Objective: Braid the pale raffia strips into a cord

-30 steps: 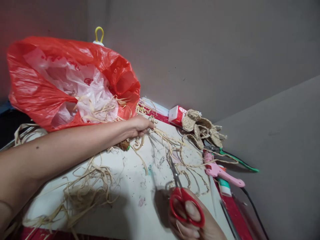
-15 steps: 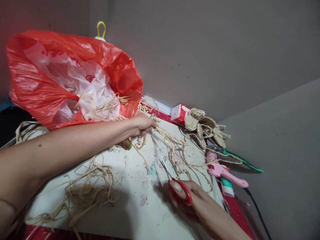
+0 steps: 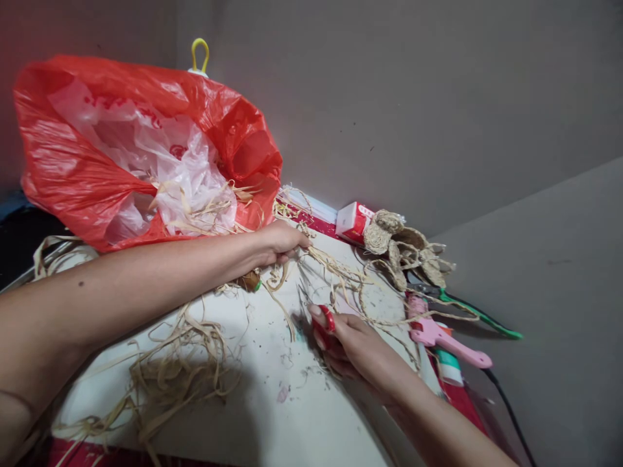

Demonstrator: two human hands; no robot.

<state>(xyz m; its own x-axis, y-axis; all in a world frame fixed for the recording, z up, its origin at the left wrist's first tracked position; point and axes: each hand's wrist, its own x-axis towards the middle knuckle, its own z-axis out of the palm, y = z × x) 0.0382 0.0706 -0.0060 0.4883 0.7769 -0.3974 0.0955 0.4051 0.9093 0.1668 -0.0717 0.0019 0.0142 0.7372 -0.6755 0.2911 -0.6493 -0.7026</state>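
My left hand [image 3: 287, 240] is closed on a bundle of dry straw-coloured fibre strands [image 3: 335, 264], whose loose ends fan out to the right over the white board [image 3: 311, 415]. My right hand [image 3: 341, 337] grips red-handled scissors [image 3: 327, 318] just below, with the blades pointing up and left toward the strands. The tips look slightly parted and apart from the bundle. Beneath my left wrist lies a brown item with a green end [image 3: 251, 281], partly covered. A tangle of loose fibre strips [image 3: 185, 370] spreads over the board at left.
An open red plastic bag [image 3: 63, 162] holding white plastic and fibre scraps stands at the back left. Along the right edge are a red-and-white box [image 3: 351, 220], braided fibre pieces [image 3: 387, 237], green-handled pliers [image 3: 481, 313] and a pink glue gun [image 3: 448, 340] with its black cord.
My right hand has moved up and left with the scissors, closer to the strands. My left hand keeps its grip in nearly the same place.
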